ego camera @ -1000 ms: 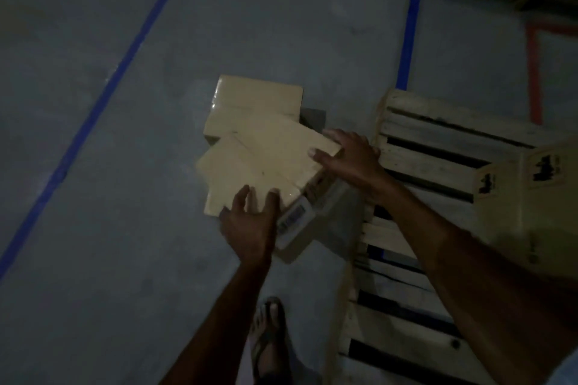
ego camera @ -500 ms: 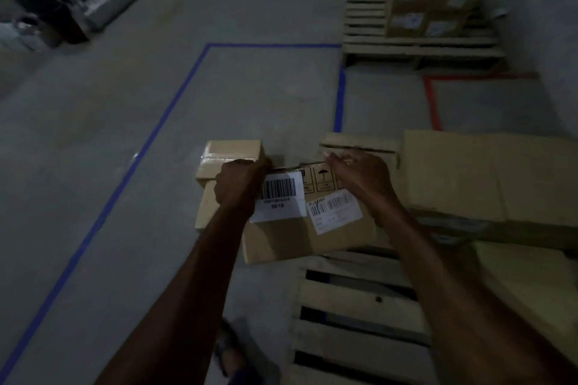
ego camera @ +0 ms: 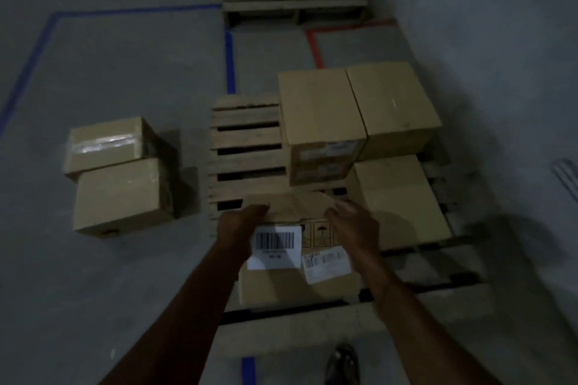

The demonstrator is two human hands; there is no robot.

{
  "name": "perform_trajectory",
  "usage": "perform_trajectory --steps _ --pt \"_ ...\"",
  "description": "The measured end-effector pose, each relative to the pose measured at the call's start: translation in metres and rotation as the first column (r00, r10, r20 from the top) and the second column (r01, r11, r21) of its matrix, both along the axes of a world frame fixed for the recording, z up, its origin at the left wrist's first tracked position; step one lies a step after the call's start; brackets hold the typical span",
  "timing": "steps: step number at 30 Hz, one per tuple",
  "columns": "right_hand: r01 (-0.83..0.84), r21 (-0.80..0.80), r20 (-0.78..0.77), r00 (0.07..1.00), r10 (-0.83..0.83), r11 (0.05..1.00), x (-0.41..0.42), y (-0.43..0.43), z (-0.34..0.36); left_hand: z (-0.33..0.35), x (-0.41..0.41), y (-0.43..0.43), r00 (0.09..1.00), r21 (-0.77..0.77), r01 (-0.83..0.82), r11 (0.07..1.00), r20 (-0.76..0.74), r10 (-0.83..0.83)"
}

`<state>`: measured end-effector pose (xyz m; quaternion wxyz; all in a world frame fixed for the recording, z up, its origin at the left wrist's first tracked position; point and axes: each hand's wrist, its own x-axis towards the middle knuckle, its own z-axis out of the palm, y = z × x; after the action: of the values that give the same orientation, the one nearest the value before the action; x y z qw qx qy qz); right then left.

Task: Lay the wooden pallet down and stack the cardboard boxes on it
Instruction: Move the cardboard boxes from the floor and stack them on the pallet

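Both hands, left and right, grip a labelled cardboard box above a wooden pallet carrying three boxes.

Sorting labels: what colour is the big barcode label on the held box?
The barcode label is white with black bars; head view.

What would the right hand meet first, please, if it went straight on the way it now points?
Probably the front of the box stack on the pallet, beyond the carried box the right hand grips; depth is unclear.
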<state>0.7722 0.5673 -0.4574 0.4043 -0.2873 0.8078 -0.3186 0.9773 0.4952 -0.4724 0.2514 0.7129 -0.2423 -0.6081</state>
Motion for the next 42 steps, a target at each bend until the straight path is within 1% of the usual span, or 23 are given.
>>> perform_trajectory --steps 2,5,11,14,16,19,20,22,23,25,26,28,29,30,31,32,34,35,37,38,39,40,42 --pt "0.033 -0.021 -0.018 0.999 -0.034 0.999 -0.017 0.012 -0.035 -0.039 -0.021 0.010 0.999 0.006 0.021 1.000 0.028 -0.021" --pt "0.022 -0.041 -0.008 1.000 -0.023 0.999 -0.043 0.022 -0.080 -0.091 -0.044 0.021 0.999 -0.082 0.043 0.996 -0.004 -0.044" --pt "-0.085 -0.093 -0.037 0.996 0.082 0.992 -0.088 0.044 -0.165 -0.182 -0.072 0.049 0.996 -0.198 0.055 0.979 -0.052 -0.066" --pt "-0.179 -0.056 -0.044 0.983 0.176 0.982 -0.109 0.050 -0.195 -0.214 -0.086 0.060 0.997 -0.275 0.050 0.960 -0.035 -0.062" --pt "-0.257 -0.036 -0.094 0.963 0.253 0.966 -0.119 0.052 -0.209 -0.224 -0.093 0.063 0.997 -0.327 0.054 0.943 -0.038 -0.071" --pt "-0.342 0.015 -0.229 0.913 0.337 0.939 -0.130 0.046 -0.229 -0.239 -0.101 0.062 0.993 -0.377 0.093 0.921 -0.029 -0.112" --pt "-0.383 0.064 -0.277 0.880 0.385 0.921 -0.134 0.043 -0.235 -0.246 -0.100 0.061 0.991 -0.388 0.112 0.915 -0.028 -0.133" --pt "-0.487 0.239 -0.406 0.736 0.542 0.840 -0.142 0.039 -0.249 -0.257 -0.102 0.062 0.978 -0.405 0.189 0.894 -0.002 -0.208" --pt "-0.537 0.327 -0.463 0.626 0.627 0.778 -0.143 0.038 -0.255 -0.261 -0.103 0.063 0.966 -0.398 0.249 0.883 0.035 -0.257" --pt "-0.621 0.427 -0.530 0.417 0.739 0.657 -0.141 0.039 -0.266 -0.268 -0.106 0.064 0.923 -0.386 0.384 0.838 0.152 -0.353" --pt "-0.632 0.476 -0.526 0.353 0.774 0.612 -0.141 0.040 -0.270 -0.269 -0.108 0.064 0.879 -0.371 0.474 0.799 0.258 -0.402" --pt "-0.646 0.562 -0.467 0.267 0.843 0.516 -0.141 0.039 -0.278 -0.271 -0.111 0.062 0.776 -0.315 0.605 0.731 0.435 -0.456" --pt "-0.640 0.591 -0.443 0.251 0.861 0.491 -0.139 0.037 -0.280 -0.272 -0.110 0.062 0.690 -0.315 0.688 0.653 0.562 -0.456" --pt "-0.628 0.608 -0.426 0.258 0.867 0.485 -0.137 0.036 -0.278 -0.274 -0.111 0.064 0.563 -0.310 0.798 0.516 0.688 -0.457" --pt "-0.622 0.598 -0.441 0.272 0.855 0.506 -0.134 0.034 -0.276 -0.275 -0.111 0.066 0.420 -0.274 0.893 0.357 0.792 -0.444" --pt "-0.631 0.573 -0.453 0.288 0.844 0.523 -0.129 0.032 -0.269 -0.274 -0.112 0.067 0.311 -0.216 0.944 0.249 0.836 -0.453" --pt "-0.685 0.541 -0.387 0.311 0.868 0.487 -0.119 0.034 -0.258 -0.267 -0.114 0.066 0.180 -0.102 0.981 0.166 0.804 -0.567" --pt "-0.715 0.525 -0.363 0.304 0.881 0.463 -0.114 0.038 -0.257 -0.263 -0.114 0.063 0.109 -0.047 0.992 0.118 0.792 -0.601" --pt "-0.739 0.521 -0.314 0.298 0.902 0.426 -0.108 0.048 -0.256 -0.263 -0.109 0.055 -0.068 0.068 0.997 -0.023 0.783 -0.619" --pt "-0.731 0.548 -0.306 0.277 0.911 0.407 -0.106 0.051 -0.256 -0.264 -0.106 0.051 -0.118 0.102 0.993 -0.061 0.783 -0.611" --pt "-0.716 0.560 -0.355 0.247 0.901 0.417 -0.103 0.052 -0.260 -0.266 -0.103 0.047 -0.126 0.104 0.992 -0.071 0.802 -0.584" --pt "-0.705 0.561 -0.401 0.228 0.887 0.435 -0.104 0.052 -0.265 -0.269 -0.100 0.045 -0.114 0.088 0.993 -0.073 0.822 -0.558" --pt "-0.722 0.544 -0.431 0.199 0.880 0.429 -0.105 0.044 -0.275 -0.273 -0.100 0.040 -0.070 0.043 0.997 -0.062 0.837 -0.543"
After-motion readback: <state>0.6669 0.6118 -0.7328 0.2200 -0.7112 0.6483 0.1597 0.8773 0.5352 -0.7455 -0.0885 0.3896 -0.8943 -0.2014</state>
